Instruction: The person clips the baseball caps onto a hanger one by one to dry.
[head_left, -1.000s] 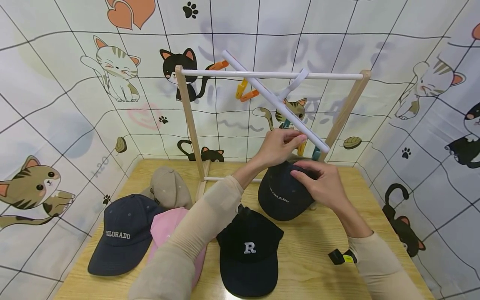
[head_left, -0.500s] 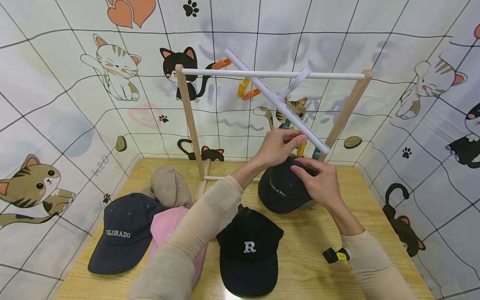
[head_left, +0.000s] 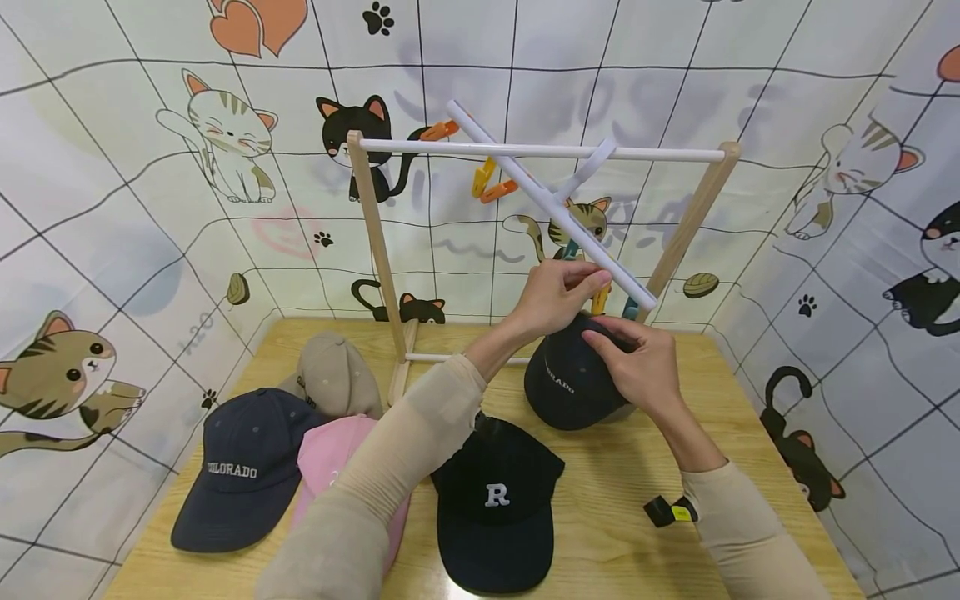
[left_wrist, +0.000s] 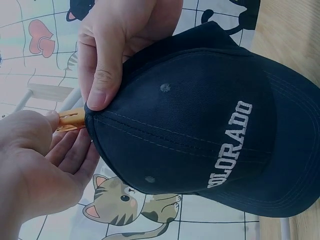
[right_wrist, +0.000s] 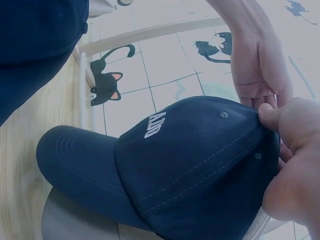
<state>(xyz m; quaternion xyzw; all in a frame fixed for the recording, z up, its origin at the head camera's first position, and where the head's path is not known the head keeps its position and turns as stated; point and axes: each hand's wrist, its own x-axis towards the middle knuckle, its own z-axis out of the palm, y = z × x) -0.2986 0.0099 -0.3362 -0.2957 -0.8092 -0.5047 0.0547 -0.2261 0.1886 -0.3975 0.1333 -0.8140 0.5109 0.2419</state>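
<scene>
A navy baseball cap with COLORADO lettering (head_left: 573,375) hangs under the low end of a tilted white bar (head_left: 558,208). My right hand (head_left: 637,358) pinches the top of its crown between thumb and fingers. Just above, my left hand (head_left: 558,292) pinches a yellow clip (left_wrist: 72,119) hanging below the bar. In the left wrist view the clip's tip meets the crown's top edge; the jaws' grip on the fabric is hidden. A grey-beige cap (right_wrist: 75,215) shows partly behind the navy one.
The bar hangs by a white hook (head_left: 588,169) from a wooden-sided rack (head_left: 378,242). Orange clips (head_left: 498,192) hang farther along it. On the table (head_left: 637,550) lie a black R cap (head_left: 495,517), another navy cap (head_left: 240,475), a pink cap (head_left: 330,450) and a beige cap (head_left: 341,379).
My right hand has tilted and shifted the navy cap slightly, its brim rising a little and moving right. My left hand stays at the yellow clip.
</scene>
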